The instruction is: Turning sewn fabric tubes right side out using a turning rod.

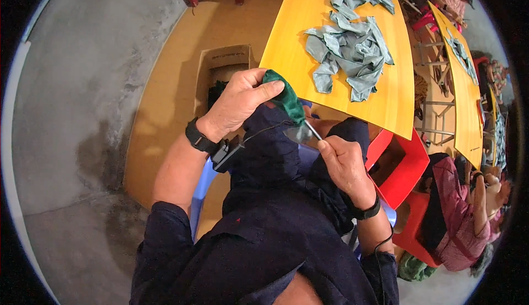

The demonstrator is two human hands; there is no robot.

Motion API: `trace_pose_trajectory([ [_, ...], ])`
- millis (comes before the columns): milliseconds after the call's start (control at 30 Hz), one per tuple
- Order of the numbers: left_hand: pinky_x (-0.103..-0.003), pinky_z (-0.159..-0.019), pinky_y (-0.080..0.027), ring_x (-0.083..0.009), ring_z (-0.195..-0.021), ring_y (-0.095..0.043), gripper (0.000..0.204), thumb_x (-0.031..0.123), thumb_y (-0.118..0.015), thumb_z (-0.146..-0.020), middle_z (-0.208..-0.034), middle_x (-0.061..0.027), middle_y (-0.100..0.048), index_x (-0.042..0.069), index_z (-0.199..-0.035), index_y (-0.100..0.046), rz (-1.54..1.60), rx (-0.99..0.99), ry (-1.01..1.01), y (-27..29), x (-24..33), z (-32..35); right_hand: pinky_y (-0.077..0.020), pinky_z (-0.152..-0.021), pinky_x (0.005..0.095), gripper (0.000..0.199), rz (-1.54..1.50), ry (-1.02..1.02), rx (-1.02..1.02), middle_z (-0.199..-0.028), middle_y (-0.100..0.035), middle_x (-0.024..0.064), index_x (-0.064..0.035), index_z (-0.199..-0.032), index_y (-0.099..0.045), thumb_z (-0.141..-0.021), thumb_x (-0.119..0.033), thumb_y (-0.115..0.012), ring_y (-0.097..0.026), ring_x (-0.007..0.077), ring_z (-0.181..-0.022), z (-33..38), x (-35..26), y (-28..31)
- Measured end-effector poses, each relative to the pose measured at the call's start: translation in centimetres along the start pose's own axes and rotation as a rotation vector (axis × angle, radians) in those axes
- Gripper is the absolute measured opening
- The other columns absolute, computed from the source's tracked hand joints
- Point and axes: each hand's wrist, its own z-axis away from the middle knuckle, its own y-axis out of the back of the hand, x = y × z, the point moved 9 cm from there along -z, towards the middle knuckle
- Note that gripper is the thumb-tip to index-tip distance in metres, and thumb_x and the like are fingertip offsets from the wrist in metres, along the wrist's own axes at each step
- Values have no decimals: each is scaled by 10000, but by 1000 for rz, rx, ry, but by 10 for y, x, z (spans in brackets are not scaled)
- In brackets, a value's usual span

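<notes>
My left hand (242, 98) grips a bunched piece of dark green cloth (286, 100), held up in front of my chest above my lap. My right hand (343, 164) pinches a thin metal tool (313, 129), a needle or small blade, whose tip points into the lower end of the green cloth. A thin dark thread runs from the cloth toward my left wrist. Both wrists wear black bands. A pile of grey-green cloth pieces (348, 35) lies on the yellow table (292, 35) just beyond my hands.
An open cardboard box (223, 68) with dark cloth inside stands on the floor left of the table. A red plastic stool (402, 164) sits to my right. Another person in a pink jacket (460, 211) sits at the right, by a second yellow table (465, 112).
</notes>
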Motion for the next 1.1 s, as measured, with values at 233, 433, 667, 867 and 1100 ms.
trace_pose_trajectory([
  [233, -266, -793, -520, -103, -879, -638, 228, 167, -608, -960, -1004, -50, -683, 2, -1118, -622, 26, 77, -35, -2, -10, 21, -408, -513, 359, 296, -34, -1, 50, -604, -497, 151, 32, -780, -581, -976, -189, -568, -473, 240, -525, 14, 2, -13],
  [433, -281, -829, -539, -125, -914, -651, 310, 171, -587, -974, -1086, -87, -674, -12, -1223, -570, 170, 94, -171, 2, 3, 42, -375, -497, 311, 360, -147, -7, -18, -582, -477, 48, 23, -772, -565, -1006, -248, -533, -450, 114, -534, 24, 9, -22],
  [667, -269, -687, -567, -118, -827, -670, 238, 178, -578, -978, -986, -66, -699, -9, -1112, -638, 170, 140, -156, 7, 9, 64, -414, -522, 368, 291, -13, 50, -9, -613, -497, 160, 36, -800, -577, -978, -194, -574, -440, 230, -511, 32, -23, -17],
  [867, -254, -673, -563, -106, -801, -666, 218, 171, -580, -975, -952, -51, -701, -4, -1088, -646, 93, 138, -178, 3, 11, 75, -450, -538, 390, 224, 48, 123, 64, -656, -556, 214, 26, -845, -608, -960, -165, -585, -571, 347, -554, 41, -45, -16],
  [1100, -242, -698, -534, -96, -778, -645, 213, 188, -585, -975, -902, -42, -698, -5, -1016, -665, 106, 173, -253, -1, 21, 87, -459, -543, 398, 205, 86, 111, 47, -674, -571, 221, 21, -861, -618, -952, -161, -596, -596, 388, -596, 47, -51, -17],
])
